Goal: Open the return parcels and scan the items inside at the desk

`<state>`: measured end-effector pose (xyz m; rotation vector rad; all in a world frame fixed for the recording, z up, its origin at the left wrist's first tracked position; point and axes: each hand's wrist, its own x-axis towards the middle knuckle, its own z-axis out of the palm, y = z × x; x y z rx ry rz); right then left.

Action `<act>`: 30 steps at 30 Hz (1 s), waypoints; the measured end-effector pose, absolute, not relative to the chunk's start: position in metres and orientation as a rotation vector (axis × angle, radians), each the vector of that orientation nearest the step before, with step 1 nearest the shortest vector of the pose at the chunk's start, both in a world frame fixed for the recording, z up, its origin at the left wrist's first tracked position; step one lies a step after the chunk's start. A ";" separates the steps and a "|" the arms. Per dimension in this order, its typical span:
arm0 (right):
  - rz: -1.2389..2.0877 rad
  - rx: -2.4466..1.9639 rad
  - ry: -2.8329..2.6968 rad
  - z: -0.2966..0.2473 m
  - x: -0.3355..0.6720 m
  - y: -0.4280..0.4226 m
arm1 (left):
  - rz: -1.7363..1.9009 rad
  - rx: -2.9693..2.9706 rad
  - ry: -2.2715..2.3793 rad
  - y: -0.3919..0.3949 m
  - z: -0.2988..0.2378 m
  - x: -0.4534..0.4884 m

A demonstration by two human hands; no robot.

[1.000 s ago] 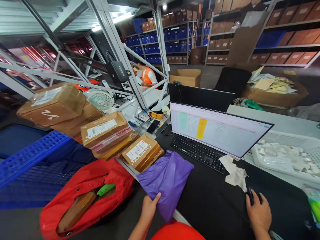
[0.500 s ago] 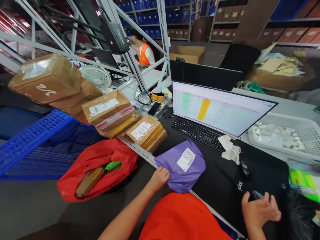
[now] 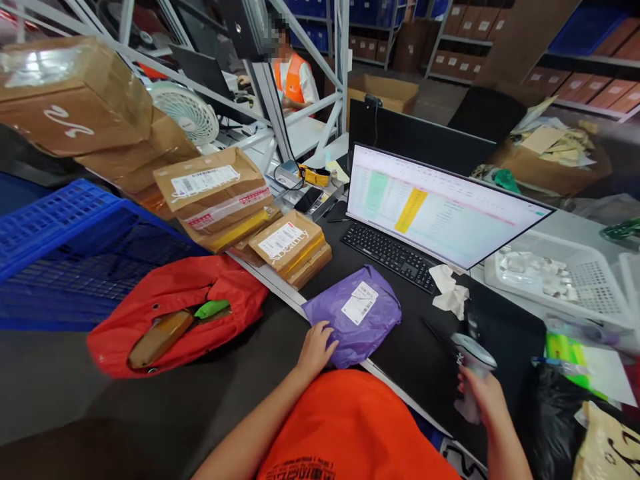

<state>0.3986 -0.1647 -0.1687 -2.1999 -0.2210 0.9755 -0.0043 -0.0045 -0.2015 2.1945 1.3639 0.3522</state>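
Observation:
A purple plastic mailer (image 3: 380, 317) with a white barcode label lies on the black desk in front of my body. My left hand (image 3: 315, 348) rests on its near left corner, the fingers apart and lying against the plastic. On the right, my right hand (image 3: 483, 393) is wrapped round the handle of a grey-white barcode scanner (image 3: 475, 355), which is lifted over the desk beside the mouse pad. The scanner's head tilts toward the middle of the desk, and motion blurs it slightly.
Taped cardboard boxes (image 3: 287, 243) stack up to the left. Below them, a red bag (image 3: 175, 293) holding parcels hangs open near a blue crate (image 3: 90, 230). Behind the mailer stand a keyboard (image 3: 390, 257) and a monitor (image 3: 440, 207). A black plastic bag (image 3: 555, 413) sits far right.
My right hand has taken hold of the barcode scanner, lifted it and moved it left. My left hand has loosened from pinching the mailer's edge to resting on it. The view has shifted slightly.

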 end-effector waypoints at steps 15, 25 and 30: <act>1.326 -2.123 -1.314 -0.104 0.283 -0.024 | 0.176 2.193 1.220 -0.019 -0.207 0.015; 0.804 -2.607 -0.474 -0.176 0.433 -0.132 | 0.227 2.207 1.312 -0.002 -0.241 0.018; 0.639 -2.845 -0.138 -0.237 0.511 -0.227 | 0.300 2.235 1.273 0.007 -0.248 0.021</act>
